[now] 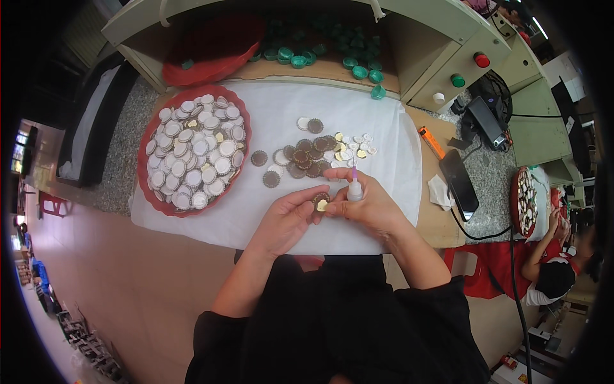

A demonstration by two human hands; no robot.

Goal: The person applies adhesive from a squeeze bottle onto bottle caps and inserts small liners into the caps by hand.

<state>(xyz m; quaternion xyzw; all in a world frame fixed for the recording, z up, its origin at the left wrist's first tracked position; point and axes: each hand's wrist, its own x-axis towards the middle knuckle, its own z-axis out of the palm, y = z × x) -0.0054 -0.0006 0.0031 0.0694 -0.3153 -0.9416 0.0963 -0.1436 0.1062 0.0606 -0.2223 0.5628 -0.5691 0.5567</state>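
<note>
My left hand [289, 217] is closed, pinching a brown scalloped disc [322, 198] by its edge. A small gold piece [322, 205] lies on that disc, and my right thumb is up against it. My right hand [377, 206] is closed around a small white dropper bottle [355, 191] with a purple tip, which points up and away from me. Just beyond my fingers, a loose heap of brown scalloped discs [303, 155] spreads over the white sheet. To its right are small gold and white round pieces [362, 146].
At left stands a red scalloped tray [148, 182] piled with white-faced discs [192, 153]. A shelf behind holds green cups [299, 62] and a red lid-like dish [214, 54]. To the right lie a phone [458, 182] and an orange cutter [432, 142]. A co-worker [543, 275] sits far right.
</note>
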